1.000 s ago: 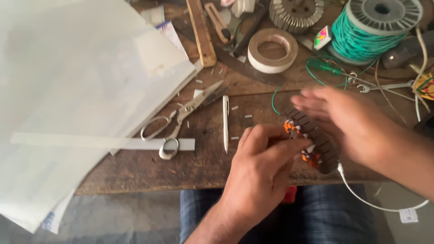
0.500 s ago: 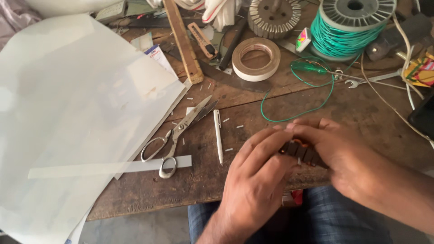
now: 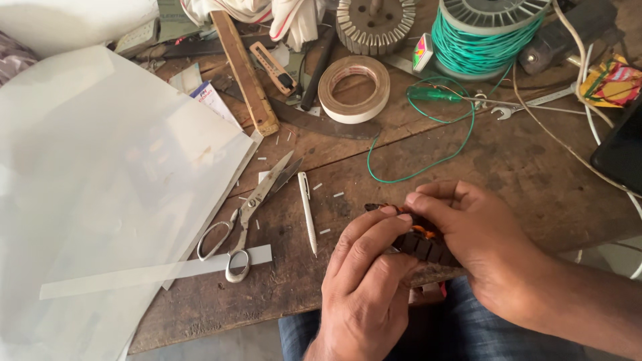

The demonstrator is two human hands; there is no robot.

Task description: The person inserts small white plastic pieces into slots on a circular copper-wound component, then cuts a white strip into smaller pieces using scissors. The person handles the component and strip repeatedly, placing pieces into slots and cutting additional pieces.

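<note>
Worn wooden bench point(image 3: 535, 174), cluttered, seen from above. Both hands at near edge: left hand point(image 3: 364, 281) and right hand point(image 3: 481, 247) pinch small dark slotted motor core point(image 3: 418, 241) with orange windings between fingertips. Risk: core sits over table edge, a slip drops it to lap. Green wire point(image 3: 428, 170) loops just beyond hands, may snag. Scissors point(image 3: 251, 210), white pen point(image 3: 307, 210) left; tape roll point(image 3: 353, 87), green wire spool point(image 3: 485, 40) far.

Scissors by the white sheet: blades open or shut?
Open. The scissors lie flat on the wooden table, their two blade tips spread apart in a narrow V, beside the white pen.
</note>
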